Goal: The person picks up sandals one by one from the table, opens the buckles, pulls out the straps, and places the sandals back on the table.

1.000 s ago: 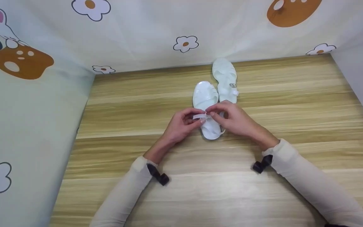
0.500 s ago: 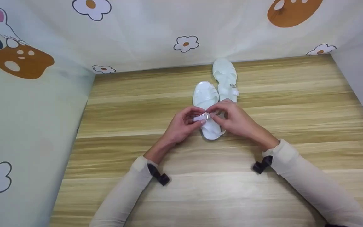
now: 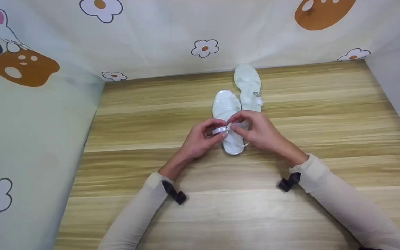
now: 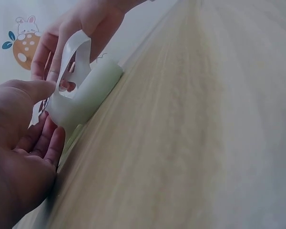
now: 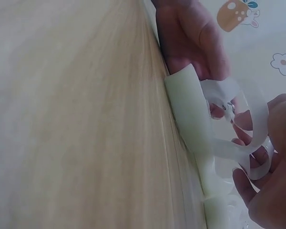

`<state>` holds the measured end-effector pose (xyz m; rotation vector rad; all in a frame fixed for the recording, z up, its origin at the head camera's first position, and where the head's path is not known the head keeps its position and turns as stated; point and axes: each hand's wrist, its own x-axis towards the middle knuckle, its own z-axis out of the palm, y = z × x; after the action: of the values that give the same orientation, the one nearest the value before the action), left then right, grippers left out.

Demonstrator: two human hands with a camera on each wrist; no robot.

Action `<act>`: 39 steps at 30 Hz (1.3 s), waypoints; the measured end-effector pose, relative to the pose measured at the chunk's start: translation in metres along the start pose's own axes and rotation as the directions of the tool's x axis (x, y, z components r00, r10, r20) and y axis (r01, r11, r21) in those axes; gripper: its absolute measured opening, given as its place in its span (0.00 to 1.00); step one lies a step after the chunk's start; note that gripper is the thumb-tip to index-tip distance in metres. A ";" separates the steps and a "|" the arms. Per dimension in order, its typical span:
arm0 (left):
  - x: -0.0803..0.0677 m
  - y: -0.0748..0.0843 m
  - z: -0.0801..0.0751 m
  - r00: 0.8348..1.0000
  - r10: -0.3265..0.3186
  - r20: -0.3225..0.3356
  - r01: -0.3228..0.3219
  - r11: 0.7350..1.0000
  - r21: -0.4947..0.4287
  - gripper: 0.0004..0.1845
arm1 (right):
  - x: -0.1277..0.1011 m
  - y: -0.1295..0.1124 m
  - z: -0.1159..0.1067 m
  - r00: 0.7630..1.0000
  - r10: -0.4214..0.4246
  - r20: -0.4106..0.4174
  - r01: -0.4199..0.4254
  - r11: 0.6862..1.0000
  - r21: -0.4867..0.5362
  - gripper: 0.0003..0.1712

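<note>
Near white jelly sandal [image 3: 228, 118] lying flat on the wooden tabletop [image 3: 200, 194], its heel toward the person. Left hand [image 3: 200, 139] and right hand [image 3: 260, 133] each pinch the ankle strap [image 3: 221, 130] between thumb and fingertips, meeting at its buckle. Second sandal [image 3: 248, 86] lies just beyond, beside the flower-printed cloth [image 3: 172, 34]; no legible writing

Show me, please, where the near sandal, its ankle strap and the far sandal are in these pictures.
near sandal [image 3: 225, 104], head view, on its toe end.
ankle strap [image 3: 219, 130], head view, on the stretch pinched by the left hand.
far sandal [image 3: 247, 81], head view, on its front straps.
</note>
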<state>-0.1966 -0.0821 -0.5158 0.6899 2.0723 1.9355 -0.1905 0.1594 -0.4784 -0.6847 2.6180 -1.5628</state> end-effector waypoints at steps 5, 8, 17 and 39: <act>-0.001 0.000 0.001 1.000 0.012 -0.015 -0.011 0.999 0.036 0.16 | 0.000 0.002 0.000 0.998 0.057 0.005 -0.057 0.998 0.011 0.06; -0.001 0.001 0.001 1.000 0.016 -0.014 -0.016 0.998 0.053 0.15 | 0.000 0.003 0.000 0.997 0.075 0.011 -0.075 0.997 0.004 0.05; -0.001 0.002 0.001 1.000 0.028 -0.002 -0.028 0.997 0.077 0.14 | 0.000 0.003 0.000 0.996 0.056 0.063 -0.058 0.998 0.031 0.05; -0.002 0.003 0.001 1.000 -0.015 -0.016 0.016 0.998 0.054 0.16 | 0.001 0.004 -0.001 0.998 -0.023 0.055 0.023 1.000 -0.001 0.11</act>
<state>-0.1943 -0.0823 -0.5127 0.6700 2.1397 1.8893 -0.1933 0.1619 -0.4811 -0.7500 2.5813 -1.5252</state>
